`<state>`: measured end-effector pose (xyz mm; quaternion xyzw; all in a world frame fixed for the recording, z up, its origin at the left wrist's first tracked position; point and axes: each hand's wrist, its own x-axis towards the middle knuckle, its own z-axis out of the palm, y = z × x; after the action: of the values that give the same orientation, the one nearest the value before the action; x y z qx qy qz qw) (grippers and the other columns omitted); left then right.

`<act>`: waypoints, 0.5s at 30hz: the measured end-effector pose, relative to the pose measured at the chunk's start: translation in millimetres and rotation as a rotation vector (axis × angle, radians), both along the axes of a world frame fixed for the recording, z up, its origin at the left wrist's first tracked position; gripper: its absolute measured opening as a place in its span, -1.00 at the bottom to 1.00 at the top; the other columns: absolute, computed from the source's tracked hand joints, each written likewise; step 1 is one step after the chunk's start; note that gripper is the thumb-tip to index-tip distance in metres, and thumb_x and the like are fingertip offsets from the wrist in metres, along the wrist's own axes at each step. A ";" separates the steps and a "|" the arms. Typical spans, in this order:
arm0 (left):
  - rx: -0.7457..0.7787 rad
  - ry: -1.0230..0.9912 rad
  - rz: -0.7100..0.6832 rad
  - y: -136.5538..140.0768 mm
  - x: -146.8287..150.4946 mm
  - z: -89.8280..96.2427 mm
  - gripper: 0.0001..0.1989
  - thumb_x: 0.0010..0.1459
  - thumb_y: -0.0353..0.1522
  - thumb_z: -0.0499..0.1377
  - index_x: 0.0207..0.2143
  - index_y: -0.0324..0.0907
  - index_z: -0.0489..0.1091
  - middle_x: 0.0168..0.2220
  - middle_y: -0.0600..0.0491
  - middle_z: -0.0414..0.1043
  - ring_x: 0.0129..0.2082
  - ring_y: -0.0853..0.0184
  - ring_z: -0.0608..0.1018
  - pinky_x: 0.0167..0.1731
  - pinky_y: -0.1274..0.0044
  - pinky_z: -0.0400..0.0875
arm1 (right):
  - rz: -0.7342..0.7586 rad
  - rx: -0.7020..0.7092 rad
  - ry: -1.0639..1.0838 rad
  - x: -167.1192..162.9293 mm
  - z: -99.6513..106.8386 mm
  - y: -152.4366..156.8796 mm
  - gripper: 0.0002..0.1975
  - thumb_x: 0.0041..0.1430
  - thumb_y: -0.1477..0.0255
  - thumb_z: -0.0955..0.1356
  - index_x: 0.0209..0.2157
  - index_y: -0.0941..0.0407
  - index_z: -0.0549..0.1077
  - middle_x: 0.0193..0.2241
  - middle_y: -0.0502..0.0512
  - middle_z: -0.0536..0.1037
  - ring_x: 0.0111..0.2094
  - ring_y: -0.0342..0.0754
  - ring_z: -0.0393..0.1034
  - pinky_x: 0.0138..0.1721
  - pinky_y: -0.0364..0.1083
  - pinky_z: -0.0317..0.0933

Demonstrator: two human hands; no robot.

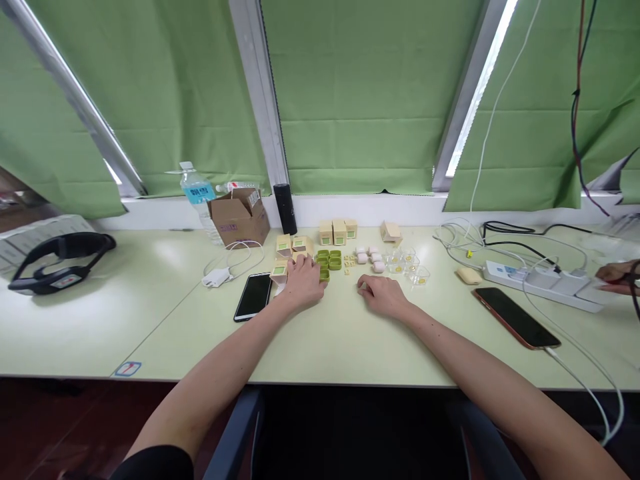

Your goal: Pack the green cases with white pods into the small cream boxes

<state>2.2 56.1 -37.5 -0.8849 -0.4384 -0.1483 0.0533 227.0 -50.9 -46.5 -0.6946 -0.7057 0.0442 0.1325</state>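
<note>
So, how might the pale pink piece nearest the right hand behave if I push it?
The pale pink piece may rock or roll, since its edges look rounded. It's probably light, being much smaller than the right hand. Its smooth-looking surface could prove slippery.

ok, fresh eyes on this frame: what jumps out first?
Probably the green curtains across the background. Then, mid-table, the left hand at small boxes beside green containers, and the right hand near pink pieces. A black headset sits far left.
</note>
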 end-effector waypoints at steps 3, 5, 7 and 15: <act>0.015 0.010 0.007 -2.1 1.8 1.4 -0.74 0.17 -0.24 0.24 -0.15 -0.21 0.46 0.03 -0.31 0.44 0.15 -0.19 0.33 0.16 -0.06 0.14 | 0.002 0.046 -0.026 -0.8 -3.6 1.3 -0.79 0.37 0.42 0.27 -0.05 0.01 0.49 -0.16 0.10 0.67 -0.17 0.08 0.53 -0.36 -0.06 0.08; 0.011 0.037 0.020 -3.4 3.3 3.3 -0.74 0.16 -0.26 0.25 -0.14 -0.20 0.47 0.05 -0.31 0.44 0.17 -0.19 0.32 0.18 -0.06 0.12 | 0.026 0.084 -0.051 -1.7 -5.7 2.0 -0.75 0.39 0.43 0.25 0.01 0.03 0.48 -0.04 0.12 0.64 -0.14 0.07 0.53 -0.34 -0.06 0.13; -0.005 0.072 0.043 -5.4 5.1 5.7 -0.73 0.17 -0.27 0.24 -0.11 -0.21 0.47 0.07 -0.30 0.43 0.20 -0.18 0.30 0.22 -0.04 0.09 | 0.061 0.118 -0.076 -2.0 -7.2 2.8 -0.71 0.39 0.44 0.25 0.08 0.05 0.46 0.06 0.17 0.58 -0.09 0.07 0.51 -0.31 -0.06 0.19; -0.017 -0.032 0.020 -11.8 6.0 10.8 -0.65 0.20 -0.36 0.20 0.05 -0.21 0.42 0.12 -0.27 0.45 0.22 -0.12 0.34 0.25 0.05 0.04 | 0.187 0.133 -0.193 -5.4 -6.7 15.1 -0.52 0.40 0.49 0.22 0.29 -0.03 0.33 0.40 0.21 0.21 0.20 0.18 0.33 -0.18 0.00 0.32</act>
<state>8.3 44.4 -26.7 -0.8783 -0.4493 -0.1584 0.0403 221.7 -35.9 -53.2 -0.6167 -0.7781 -0.0573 0.1051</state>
